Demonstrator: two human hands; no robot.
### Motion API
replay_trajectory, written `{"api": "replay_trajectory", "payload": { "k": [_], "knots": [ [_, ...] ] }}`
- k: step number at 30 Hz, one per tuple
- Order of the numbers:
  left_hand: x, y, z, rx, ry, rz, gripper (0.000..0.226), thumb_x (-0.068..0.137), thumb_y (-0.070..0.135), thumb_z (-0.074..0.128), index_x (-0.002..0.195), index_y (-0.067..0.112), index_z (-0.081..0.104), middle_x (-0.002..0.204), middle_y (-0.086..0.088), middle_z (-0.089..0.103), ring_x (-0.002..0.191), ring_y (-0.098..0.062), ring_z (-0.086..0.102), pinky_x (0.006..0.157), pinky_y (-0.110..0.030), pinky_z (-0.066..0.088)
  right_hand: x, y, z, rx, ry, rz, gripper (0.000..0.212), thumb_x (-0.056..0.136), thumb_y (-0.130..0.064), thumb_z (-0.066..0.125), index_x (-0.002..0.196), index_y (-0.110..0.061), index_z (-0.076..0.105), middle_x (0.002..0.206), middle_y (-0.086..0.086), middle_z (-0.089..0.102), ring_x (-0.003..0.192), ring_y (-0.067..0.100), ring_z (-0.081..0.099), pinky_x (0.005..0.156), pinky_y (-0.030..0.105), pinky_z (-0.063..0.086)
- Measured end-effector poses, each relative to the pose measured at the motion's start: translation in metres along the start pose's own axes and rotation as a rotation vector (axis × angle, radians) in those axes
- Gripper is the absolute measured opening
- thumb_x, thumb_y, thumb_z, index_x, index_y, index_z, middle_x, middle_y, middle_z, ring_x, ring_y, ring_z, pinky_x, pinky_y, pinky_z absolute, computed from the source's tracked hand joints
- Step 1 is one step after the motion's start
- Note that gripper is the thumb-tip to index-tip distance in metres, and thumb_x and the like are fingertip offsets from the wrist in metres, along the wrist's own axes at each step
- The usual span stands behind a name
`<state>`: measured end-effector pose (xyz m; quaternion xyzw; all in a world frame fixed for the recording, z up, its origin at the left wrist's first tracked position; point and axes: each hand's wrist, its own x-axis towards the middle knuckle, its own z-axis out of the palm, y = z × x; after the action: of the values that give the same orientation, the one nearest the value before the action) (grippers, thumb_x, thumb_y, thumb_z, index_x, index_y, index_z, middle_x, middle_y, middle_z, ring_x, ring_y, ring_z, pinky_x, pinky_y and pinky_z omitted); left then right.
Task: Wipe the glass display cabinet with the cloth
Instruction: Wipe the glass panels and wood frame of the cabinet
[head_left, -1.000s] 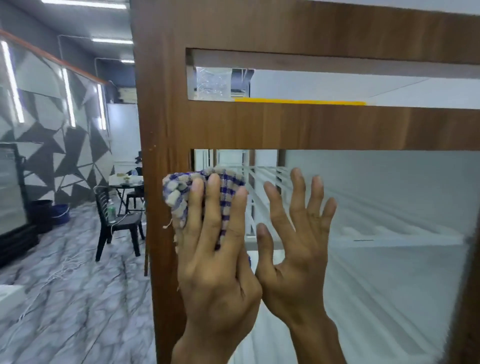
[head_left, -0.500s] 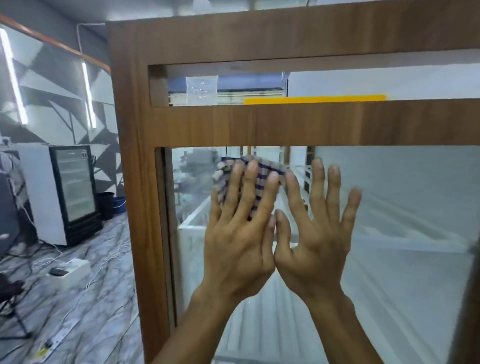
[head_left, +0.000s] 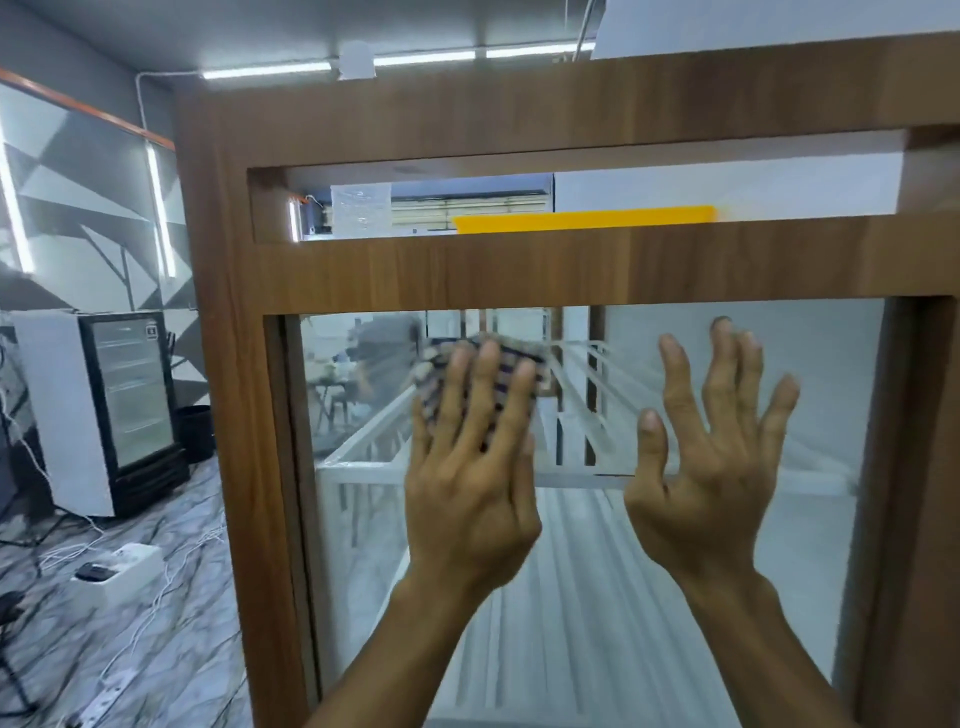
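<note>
Checked cloth (head_left: 434, 379), flattened by straight fingers (head_left: 488, 374) of the left hand (head_left: 467, 499), meets the upper glass (head_left: 597, 374); right hand (head_left: 711, 483) splayed, empty; lower glass probably unwiped.

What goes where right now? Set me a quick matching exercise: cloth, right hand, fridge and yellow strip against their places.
Things: 1 cloth; 2 right hand; 3 fridge; 4 yellow strip.
Places: A on the floor, left of the cabinet; B pressed to the glass under the left hand; C behind the upper opening; D empty, fingers spread, before the glass's right part.
Pairs: 1-B, 2-D, 3-A, 4-C.
</note>
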<state>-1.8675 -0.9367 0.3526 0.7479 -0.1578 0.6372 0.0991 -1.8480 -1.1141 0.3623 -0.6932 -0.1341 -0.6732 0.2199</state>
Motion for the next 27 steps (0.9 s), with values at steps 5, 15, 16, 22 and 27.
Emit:
{"api": "replay_trajectory", "payload": {
  "k": [5, 15, 16, 22, 27],
  "knots": [
    [0.029, 0.054, 0.019, -0.029, -0.022, 0.038, 0.052, 0.110, 0.029, 0.029, 0.160, 0.014, 0.032, 0.169, -0.011, 0.023, 0.159, -0.027, 0.013, 0.128, -0.054, 0.014, 0.001, 0.008, -0.004, -0.019, -0.011, -0.016, 0.053, 0.102, -0.019, 0.045, 0.155, -0.012, 0.039, 0.165, 0.018, 0.026, 0.156, 0.034, 0.017, 0.125, 0.061, 0.006],
    [0.054, 0.106, 0.044, -0.015, -0.141, 0.306, 0.061, 0.109, 0.036, 0.009, 0.160, 0.015, 0.034, 0.168, -0.010, 0.026, 0.158, -0.026, 0.017, 0.129, -0.048, 0.007, -0.016, 0.058, -0.026, 0.000, 0.084, 0.106, 0.052, 0.103, -0.014, 0.042, 0.153, 0.000, 0.036, 0.162, 0.023, 0.030, 0.155, 0.037, 0.021, 0.127, 0.052, 0.014],
    [0.055, 0.111, 0.047, -0.014, -0.152, 0.325, 0.063, 0.108, 0.037, 0.006, 0.160, 0.015, 0.034, 0.168, -0.010, 0.026, 0.158, -0.025, 0.016, 0.129, -0.048, 0.007, -0.021, 0.061, -0.028, 0.008, 0.095, 0.139, 0.053, 0.103, -0.014, 0.042, 0.153, 0.002, 0.036, 0.162, 0.023, 0.030, 0.155, 0.036, 0.021, 0.128, 0.050, 0.015],
    [0.063, 0.148, 0.070, -0.014, -0.166, 0.433, 0.062, 0.105, 0.037, 0.034, 0.162, 0.015, 0.028, 0.170, -0.009, 0.020, 0.159, -0.025, 0.012, 0.129, -0.051, 0.009, -0.066, 0.067, -0.033, 0.054, 0.083, 0.208, 0.049, 0.104, -0.013, 0.037, 0.151, 0.005, 0.037, 0.162, 0.019, 0.033, 0.155, 0.032, 0.023, 0.127, 0.048, 0.020],
    [0.064, 0.163, 0.075, 0.001, -0.242, 0.512, 0.067, 0.102, 0.037, 0.033, 0.163, 0.012, 0.022, 0.172, -0.009, 0.013, 0.160, -0.025, 0.005, 0.129, -0.049, 0.002, -0.086, 0.070, -0.036, 0.158, 0.055, 0.270, 0.052, 0.099, -0.004, 0.045, 0.149, 0.010, 0.038, 0.162, 0.017, 0.035, 0.155, 0.032, 0.024, 0.125, 0.052, 0.025]
  ]
}}
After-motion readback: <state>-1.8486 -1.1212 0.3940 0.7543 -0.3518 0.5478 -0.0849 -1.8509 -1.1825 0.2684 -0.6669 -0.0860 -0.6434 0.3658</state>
